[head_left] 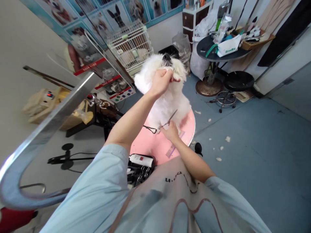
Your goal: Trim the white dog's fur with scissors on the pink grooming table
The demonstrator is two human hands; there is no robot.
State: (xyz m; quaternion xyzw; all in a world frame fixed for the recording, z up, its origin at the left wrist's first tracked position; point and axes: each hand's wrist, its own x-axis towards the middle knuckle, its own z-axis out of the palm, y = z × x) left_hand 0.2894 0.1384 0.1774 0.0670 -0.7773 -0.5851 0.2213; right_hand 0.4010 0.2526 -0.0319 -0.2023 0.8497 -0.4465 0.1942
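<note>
A fluffy white dog (pixel 162 100) sits on a round pink grooming table (pixel 145 142), its muzzle tipped upward. My left hand (pixel 163 81) is closed on the fur under the dog's chin. Low at the dog's chest, my right hand (pixel 170 131) grips a pair of scissors (pixel 170 119), whose blades point up and to the right against the white coat. A purple-edged comb (pixel 172 149) lies on the table beside my right wrist. The dark loop of a cord (pixel 152 130) rests near the dog's front paws.
White clippers (pixel 141 160) and several metal tools sit in a black holder at the table's near edge. A curved metal bar (pixel 48 129) rises at left. Behind stand a wire cage (pixel 132 48), a dark round table (pixel 206 50) and a black stool (pixel 239 81). Fur tufts (pixel 227 139) dot the floor.
</note>
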